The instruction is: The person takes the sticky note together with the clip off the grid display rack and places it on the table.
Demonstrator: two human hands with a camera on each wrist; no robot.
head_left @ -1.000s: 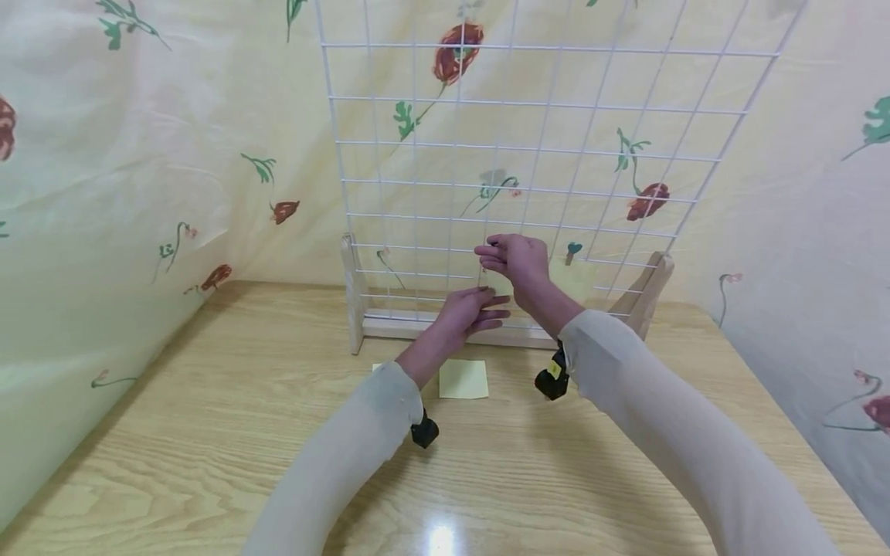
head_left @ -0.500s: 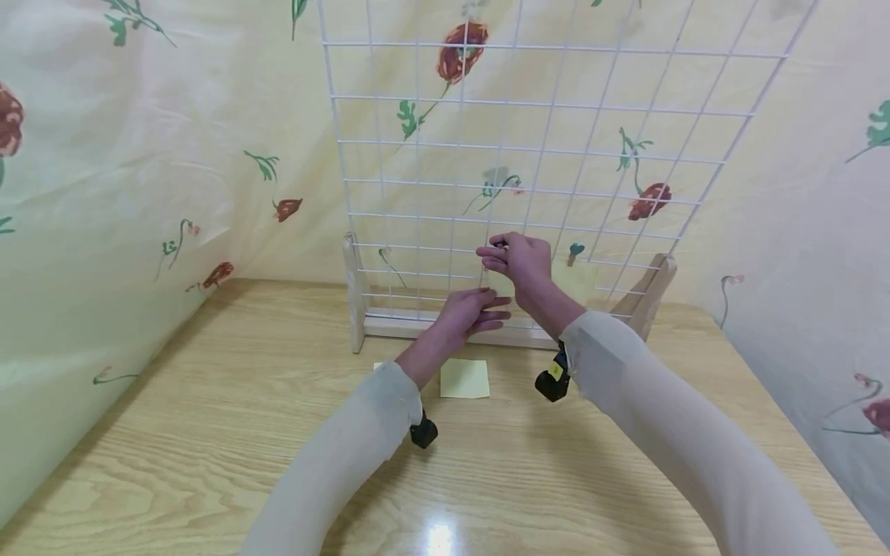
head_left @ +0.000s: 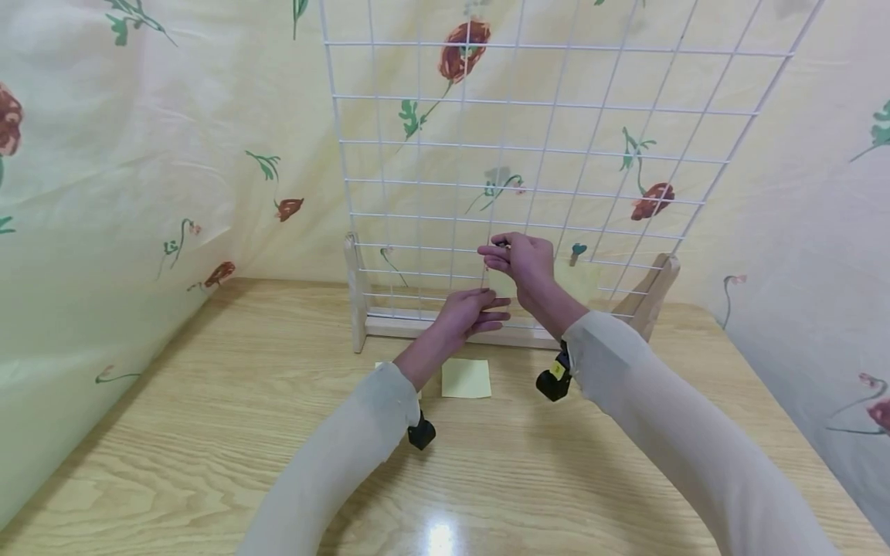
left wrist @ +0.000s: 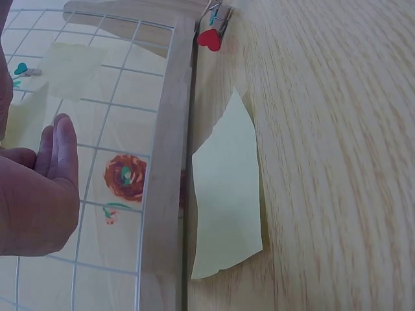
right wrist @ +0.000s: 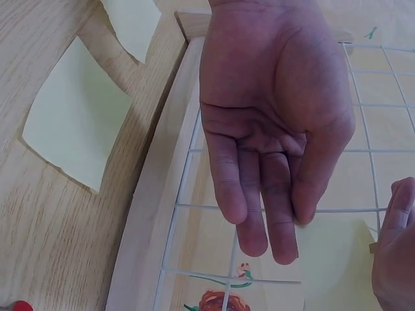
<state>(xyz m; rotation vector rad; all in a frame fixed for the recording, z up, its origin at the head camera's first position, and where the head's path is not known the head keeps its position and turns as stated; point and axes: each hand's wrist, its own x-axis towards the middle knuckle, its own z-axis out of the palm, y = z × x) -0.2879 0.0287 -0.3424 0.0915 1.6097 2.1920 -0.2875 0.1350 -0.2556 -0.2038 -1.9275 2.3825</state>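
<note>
My left hand (head_left: 467,315) is low at the white wire grid (head_left: 459,166), palm facing the right wrist camera. Its thumb and index finger pinch the edge of a pale yellow sticky note (right wrist: 334,265) lying against the wires. Just above, my right hand (head_left: 524,262) has its fingers bent at the note's top, pinching a small clothespin (right wrist: 373,247) that is mostly hidden by the fingers. To the right, another sticky note (left wrist: 74,71) hangs on the grid from a clothespin with a teal heart (head_left: 576,253).
Two sticky notes lie on the wooden table (head_left: 229,448); one note (head_left: 466,378) is in front of the grid's base bar (head_left: 396,327), the other partly behind my left forearm. A red-heart clothespin (left wrist: 209,39) lies by the base. Wooden feet (head_left: 355,293) support the grid.
</note>
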